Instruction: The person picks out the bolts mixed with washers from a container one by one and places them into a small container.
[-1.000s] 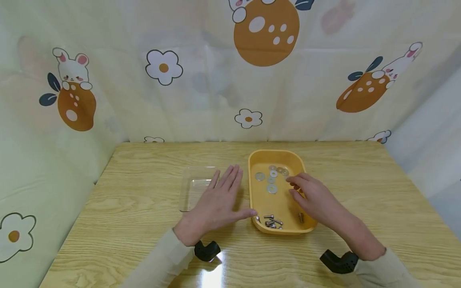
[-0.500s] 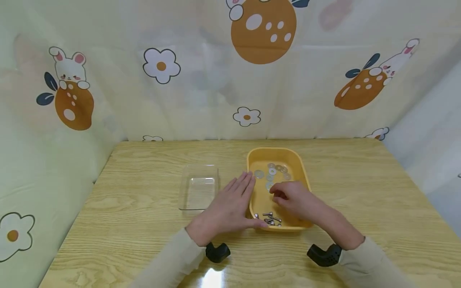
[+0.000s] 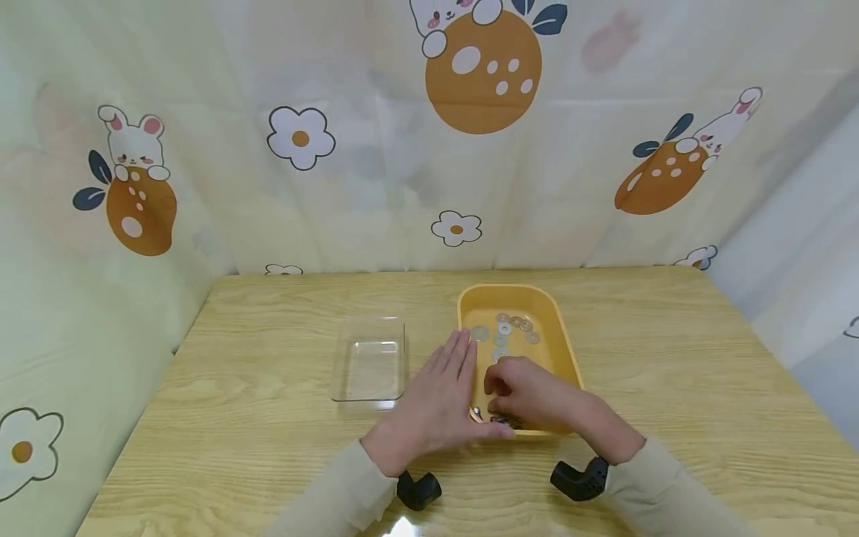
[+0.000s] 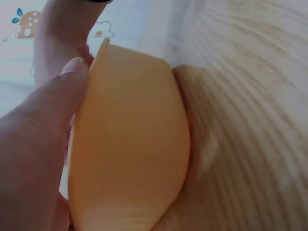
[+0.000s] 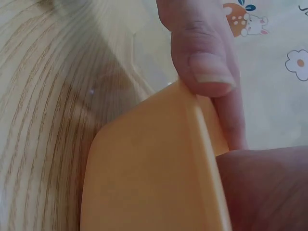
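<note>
A yellow tray [image 3: 570, 356] stands on the table, with several flat washers [image 3: 505, 328] toward its far end and several metal screws [image 3: 505, 423] at its near end. My left hand [image 3: 436, 395] rests on the tray's left rim, fingers straight and together, thumb along the near rim. In the left wrist view, its thumb [image 4: 57, 91] lies over the tray edge. My right hand [image 3: 533, 391] reaches into the tray with bent fingers just above the screws. Its fingertips are partly hidden, so whether they pinch a screw does not show. One screw [image 3: 476, 412] lies apart in the left corner.
A clear plastic box [image 3: 369, 362] stands on the wooden table [image 3: 268, 447] to the left of the tray. Patterned curtain cloth [image 3: 376, 186] hangs behind the table and along its sides.
My left hand has moved right from beside the tray onto its rim. The right hand has moved left and nearer, from the tray's right side down to the screws.
</note>
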The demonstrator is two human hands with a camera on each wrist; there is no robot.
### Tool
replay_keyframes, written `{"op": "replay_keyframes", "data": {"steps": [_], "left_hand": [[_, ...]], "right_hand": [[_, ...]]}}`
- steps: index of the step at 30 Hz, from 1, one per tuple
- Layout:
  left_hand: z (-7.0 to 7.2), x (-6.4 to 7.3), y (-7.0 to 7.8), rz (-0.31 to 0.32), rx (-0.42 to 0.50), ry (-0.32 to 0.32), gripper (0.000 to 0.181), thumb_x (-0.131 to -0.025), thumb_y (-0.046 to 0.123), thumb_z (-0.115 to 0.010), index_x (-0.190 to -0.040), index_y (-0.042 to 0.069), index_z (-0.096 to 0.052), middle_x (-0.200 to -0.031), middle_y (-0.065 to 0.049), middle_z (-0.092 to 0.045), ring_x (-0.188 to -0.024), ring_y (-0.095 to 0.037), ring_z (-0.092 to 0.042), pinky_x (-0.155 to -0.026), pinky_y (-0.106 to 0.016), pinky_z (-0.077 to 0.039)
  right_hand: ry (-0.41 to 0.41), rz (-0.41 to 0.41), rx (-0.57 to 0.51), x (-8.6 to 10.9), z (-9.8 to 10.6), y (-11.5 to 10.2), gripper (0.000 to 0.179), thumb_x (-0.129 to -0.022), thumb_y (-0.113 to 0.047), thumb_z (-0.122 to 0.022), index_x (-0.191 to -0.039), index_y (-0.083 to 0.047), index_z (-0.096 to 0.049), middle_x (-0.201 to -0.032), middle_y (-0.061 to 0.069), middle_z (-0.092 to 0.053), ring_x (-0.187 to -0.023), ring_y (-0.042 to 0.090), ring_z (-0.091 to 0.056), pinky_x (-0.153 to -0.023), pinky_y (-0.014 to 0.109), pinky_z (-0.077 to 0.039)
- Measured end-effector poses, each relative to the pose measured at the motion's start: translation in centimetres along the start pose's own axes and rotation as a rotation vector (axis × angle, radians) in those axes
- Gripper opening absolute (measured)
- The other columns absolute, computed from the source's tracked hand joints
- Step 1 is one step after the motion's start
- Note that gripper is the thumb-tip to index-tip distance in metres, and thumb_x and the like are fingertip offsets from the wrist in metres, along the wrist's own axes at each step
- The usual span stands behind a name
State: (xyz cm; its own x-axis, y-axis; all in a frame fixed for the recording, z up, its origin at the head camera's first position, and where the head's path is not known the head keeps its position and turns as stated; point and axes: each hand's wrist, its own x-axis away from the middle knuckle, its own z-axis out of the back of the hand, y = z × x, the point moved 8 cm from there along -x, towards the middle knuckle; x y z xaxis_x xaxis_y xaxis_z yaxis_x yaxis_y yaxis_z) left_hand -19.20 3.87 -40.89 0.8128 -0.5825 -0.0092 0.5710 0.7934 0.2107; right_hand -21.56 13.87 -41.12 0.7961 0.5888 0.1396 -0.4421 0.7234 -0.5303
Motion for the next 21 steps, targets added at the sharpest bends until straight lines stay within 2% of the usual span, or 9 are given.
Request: {"op": "replay_keyframes", "data": {"steps": [5, 12, 21], "left_hand": [[-0.31, 0.20, 0.22, 0.005, -0.022, 0.026, 0.127, -0.076, 0.095, -0.026, -0.158, 0.002, -0.001, -0.167, -0.016, 0.003, -0.156, -0.028, 0.001, -0.126, -0.040, -0.016], [-0.40, 0.19, 0.19, 0.016, -0.025, 0.026, 0.126, -0.077, 0.094, -0.029, -0.159, 0.002, -0.003, -0.167, -0.014, 0.007, -0.155, -0.025, 0.004, -0.126, -0.039, -0.016], [-0.38, 0.13, 0.05, 0.012, -0.053, 0.035, 0.126, -0.077, 0.093, -0.029, -0.158, 0.000, -0.007, -0.167, -0.017, 0.001, -0.156, -0.027, 0.000, -0.126, -0.039, -0.018]], "right_hand": [[-0.006, -0.022, 0.021, -0.15, -0.36, 0.20, 0.010, -0.082, -0.004, -0.071, -0.082, -0.009, -0.063, -0.071, -0.006, -0.053, -0.066, 0.007, -0.046, -0.060, 0.021, -0.041], [-0.033, -0.048, 0.031, -0.29, -0.72, 0.29, 0.017, -0.081, 0.001, -0.069, -0.074, -0.012, -0.059, -0.065, -0.007, -0.052, -0.061, 0.006, -0.047, -0.056, 0.020, -0.040], [-0.004, -0.071, 0.072, -0.02, -0.70, 0.34, 0.018, -0.079, -0.001, -0.068, -0.070, -0.013, -0.059, -0.060, -0.008, -0.053, -0.054, 0.004, -0.047, -0.051, 0.019, -0.040]]}}
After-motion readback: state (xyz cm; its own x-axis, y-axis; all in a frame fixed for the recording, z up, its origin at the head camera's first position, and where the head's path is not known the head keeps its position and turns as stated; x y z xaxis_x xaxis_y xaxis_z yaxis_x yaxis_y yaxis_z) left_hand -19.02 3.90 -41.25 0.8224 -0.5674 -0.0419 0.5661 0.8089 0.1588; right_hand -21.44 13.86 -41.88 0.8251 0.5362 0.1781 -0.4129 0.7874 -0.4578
